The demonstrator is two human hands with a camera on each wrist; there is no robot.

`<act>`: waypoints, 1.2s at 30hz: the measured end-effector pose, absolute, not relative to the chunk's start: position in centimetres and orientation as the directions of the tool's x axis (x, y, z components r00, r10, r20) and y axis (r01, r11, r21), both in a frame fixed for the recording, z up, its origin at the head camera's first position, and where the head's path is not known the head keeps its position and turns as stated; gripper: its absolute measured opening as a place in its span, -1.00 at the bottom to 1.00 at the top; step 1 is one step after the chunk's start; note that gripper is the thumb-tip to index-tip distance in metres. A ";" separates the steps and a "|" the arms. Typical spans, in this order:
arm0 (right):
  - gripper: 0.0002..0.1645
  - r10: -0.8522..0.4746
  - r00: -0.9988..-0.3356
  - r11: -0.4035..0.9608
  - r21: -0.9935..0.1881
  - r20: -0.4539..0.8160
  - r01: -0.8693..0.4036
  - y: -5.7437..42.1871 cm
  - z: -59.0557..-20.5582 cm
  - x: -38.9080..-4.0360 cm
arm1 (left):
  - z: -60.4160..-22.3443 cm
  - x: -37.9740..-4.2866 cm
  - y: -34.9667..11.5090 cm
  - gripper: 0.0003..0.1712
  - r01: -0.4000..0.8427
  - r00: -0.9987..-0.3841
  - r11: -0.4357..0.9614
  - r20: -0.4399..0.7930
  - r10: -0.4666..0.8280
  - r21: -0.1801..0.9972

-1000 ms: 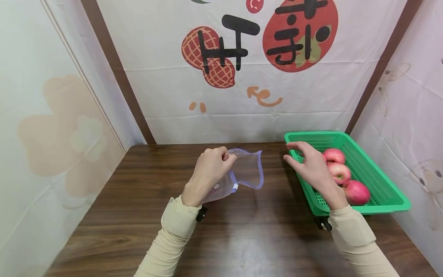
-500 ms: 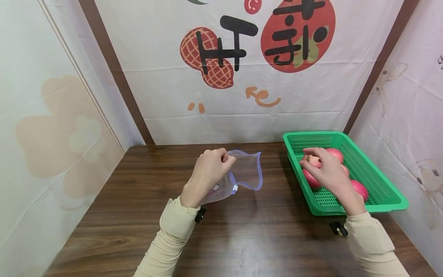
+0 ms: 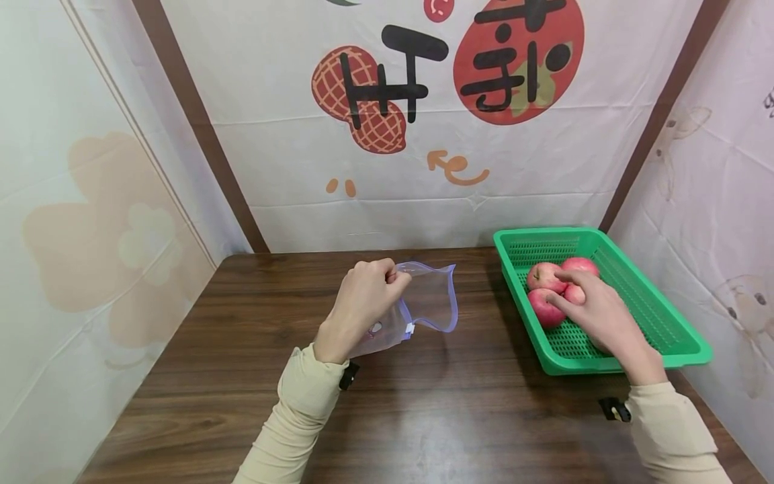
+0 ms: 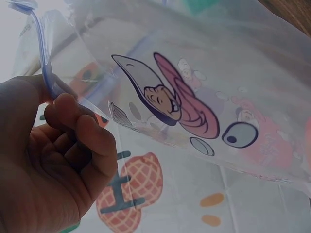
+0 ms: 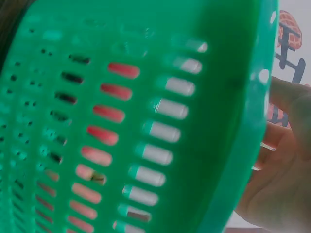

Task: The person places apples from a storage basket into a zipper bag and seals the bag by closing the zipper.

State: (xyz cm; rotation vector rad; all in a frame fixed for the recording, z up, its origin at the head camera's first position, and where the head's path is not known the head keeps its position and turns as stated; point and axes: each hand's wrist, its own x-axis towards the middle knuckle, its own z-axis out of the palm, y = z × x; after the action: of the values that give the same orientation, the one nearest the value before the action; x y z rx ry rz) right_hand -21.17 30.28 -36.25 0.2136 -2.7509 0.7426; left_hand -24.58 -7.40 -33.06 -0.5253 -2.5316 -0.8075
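My left hand [image 3: 359, 302] pinches the rim of a clear plastic slider bag [image 3: 431, 296] with a purple edge and a white slider. Its mouth gapes to the right, above the table. Cartoon prints on the bag [image 4: 187, 104] and curled fingers of the left hand [image 4: 63, 150] show in the left wrist view. Over the green basket [image 3: 580, 367], my right hand [image 3: 607, 316] has thumb and fingers spread apart, near several red apples [image 3: 546, 310]. Whether it touches one, I cannot tell. The slotted basket wall [image 5: 218, 97] partly covers the right hand [image 5: 286, 165] in the right wrist view.
The basket stands at the right of a dark wooden table [image 3: 423, 410]. A white printed curtain [image 3: 363, 222] hangs behind the table, and further hangings [image 3: 103, 202] close off both sides.
My right hand has moved to the right, from the basket's left rim to over the apples, uncovering those at the left. The left hand and the bag have stayed nearly still.
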 end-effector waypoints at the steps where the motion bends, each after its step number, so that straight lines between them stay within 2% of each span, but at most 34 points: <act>1: -0.24 -0.066 -0.950 0.859 -0.468 0.306 -0.210 30.5 -36.3 -21.1 | -33.1 -24.6 -7.4 -0.71 0.470 -0.836 0.759 0.502 0.221 0.449; 11: -0.31 -0.063 -0.968 0.884 -0.437 0.244 -0.168 33.7 -37.8 -21.3 | -33.0 -24.5 -7.3 -0.72 0.478 -0.834 0.758 0.500 0.233 0.444; 22: -0.09 -0.034 -0.989 0.901 -0.424 0.143 -0.092 36.1 -38.9 -21.2 | -33.0 -24.5 -7.2 -0.72 0.484 -0.828 0.761 0.508 0.238 0.432; 36: -0.10 -0.016 -0.991 0.918 -0.392 0.133 -0.067 37.9 -39.7 -21.5 | -33.0 -24.5 -7.1 -0.71 0.467 -0.839 0.768 0.495 0.228 0.438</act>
State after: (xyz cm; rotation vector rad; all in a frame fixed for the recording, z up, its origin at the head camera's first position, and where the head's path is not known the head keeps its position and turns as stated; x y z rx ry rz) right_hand -21.46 37.91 -39.74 0.0645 -2.9509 0.6094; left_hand -24.45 -7.14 -33.03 -0.5269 -2.5449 -0.7864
